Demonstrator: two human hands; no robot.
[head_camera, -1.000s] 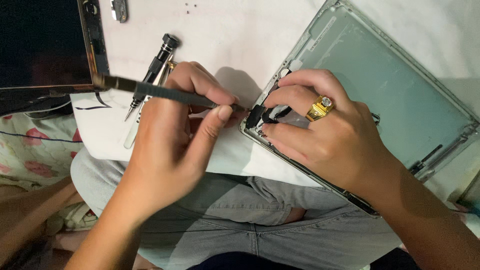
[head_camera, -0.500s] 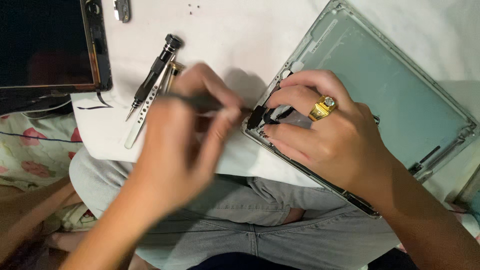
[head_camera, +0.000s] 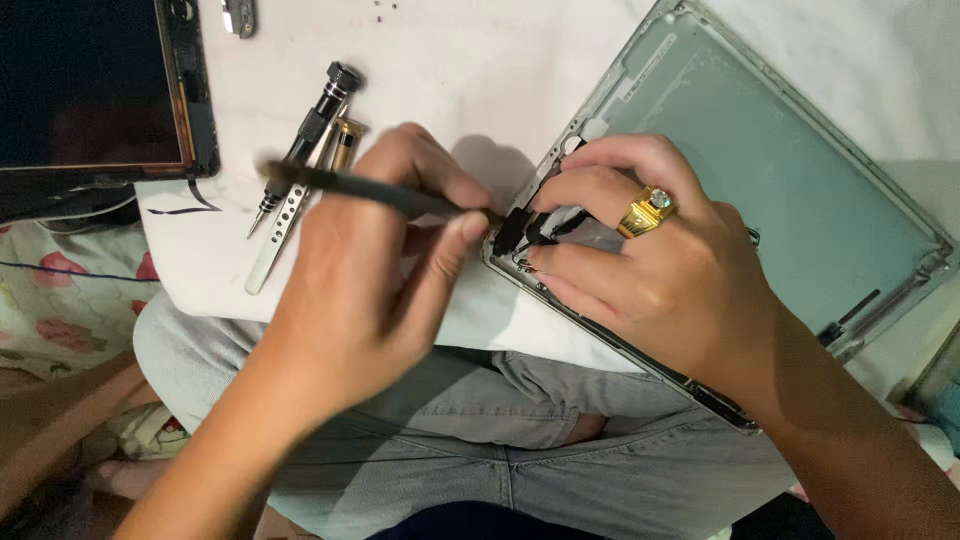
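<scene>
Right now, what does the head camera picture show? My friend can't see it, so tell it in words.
A person's left hand holds a thin dark tool to a small black part at the corner of an opened grey tablet shell, while the right hand, wearing a gold ring, steadies it. A screwdriver lies on the white surface.

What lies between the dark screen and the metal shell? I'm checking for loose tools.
In the head view, a screwdriver and tweezers lie on the white sheet between screen and shell.
</scene>
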